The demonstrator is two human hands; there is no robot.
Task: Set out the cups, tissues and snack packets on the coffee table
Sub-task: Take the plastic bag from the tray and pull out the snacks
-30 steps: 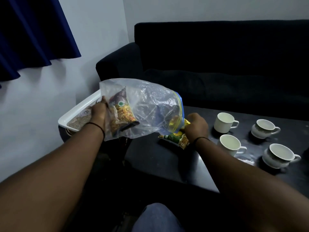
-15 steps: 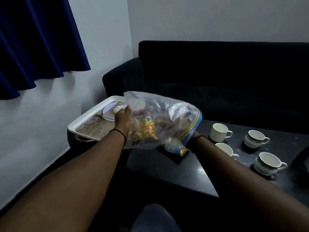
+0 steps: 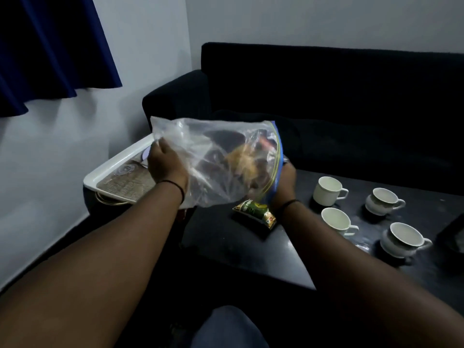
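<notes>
A clear zip bag with a blue seal strip hangs above the dark coffee table. My left hand grips its closed left end. My right hand is at the bag's open mouth, fingers reaching inside around an orange snack packet, which is blurred; whether they have closed on it is unclear. A green snack packet lies on the table just below the bag. Several white cups stand to the right, among them one cup nearest the sofa and another cup in front of it.
A white tray with a patterned mat sits on a stand to the left of the table. A black sofa runs behind it. A dark flat object lies at the right edge. Blue curtain hangs upper left.
The bag has been lifted and turned flatter. My right hand has gone from the table, where it left the green packet, into the bag's mouth.
</notes>
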